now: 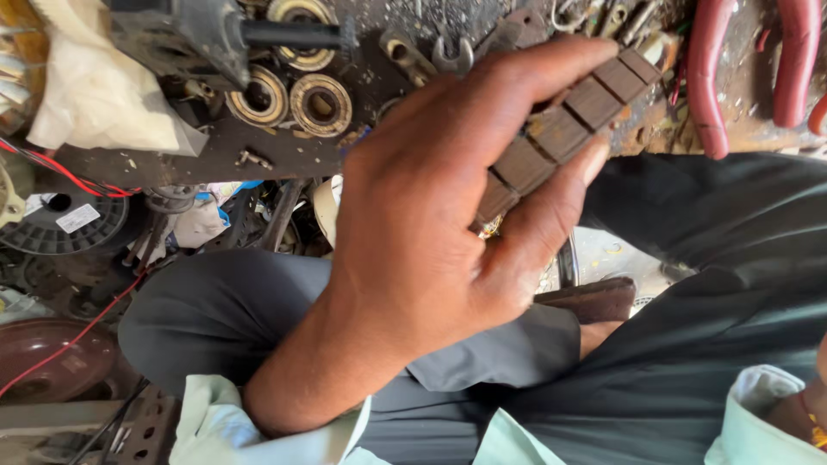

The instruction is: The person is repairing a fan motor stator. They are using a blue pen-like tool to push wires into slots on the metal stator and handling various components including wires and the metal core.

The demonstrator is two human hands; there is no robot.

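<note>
A: Brown segmented block [564,129], rusty, ridged in sections. Your left hand [448,215] has it, right?

B: Yes. Your fingers [525,77] curl over its top edge and your thumb [551,202] presses from below, so the hand is closed around it, not spread. The block runs diagonally up toward the right, its far end sticking out past your fingertips, above your lap.

A: Your right hand?

B: Only a wrist [805,405] with a pale cuff and a thread band shows at the lower right corner. Can't tell its grip.

A: Containers?

B: No real ones that I can make out. The dark metal bench [198,159] ahead of you carries loose stuff: three ring bearings [320,105] close together, spanners [452,52] beside them, a white cloth [95,95] at the left.

A: Edges, room?

B: Tight. The bench edge sits just beyond your knuckles. Red-handled pliers [745,69] lie at the top right, near the block's tip. Your dark trousers [689,344] fill the lower half. Red wire [69,176] and a black ribbed disc [60,224] crowd the left, a brown round dish [52,353] lower down.
</note>
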